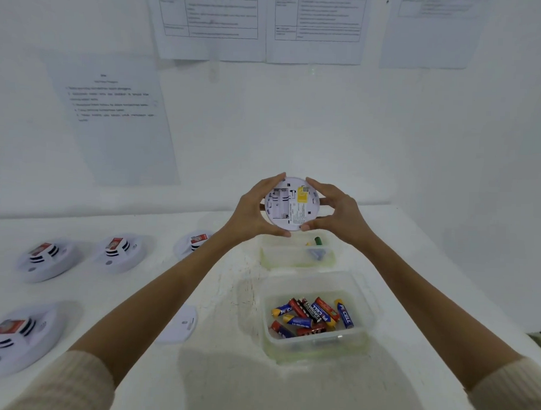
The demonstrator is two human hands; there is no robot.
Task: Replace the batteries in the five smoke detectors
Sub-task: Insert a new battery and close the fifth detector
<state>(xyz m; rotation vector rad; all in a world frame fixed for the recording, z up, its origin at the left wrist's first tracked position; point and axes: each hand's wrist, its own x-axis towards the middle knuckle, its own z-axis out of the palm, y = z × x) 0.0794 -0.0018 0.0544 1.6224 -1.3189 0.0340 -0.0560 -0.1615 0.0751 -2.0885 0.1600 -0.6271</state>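
L sleeve [68,381] & R sleeve [509,392]: cream knit, ribbed, thick-looking, cuffs ending near the elbows. Forearms bare from there down to L hand [253,211] & R hand [340,211], both bare too.

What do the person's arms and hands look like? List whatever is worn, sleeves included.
Both the left hand and the right hand are bare: no gloves, and no rings or watch that I can see. The left sleeve and right sleeve are cream ribbed knit, ending near the elbows.
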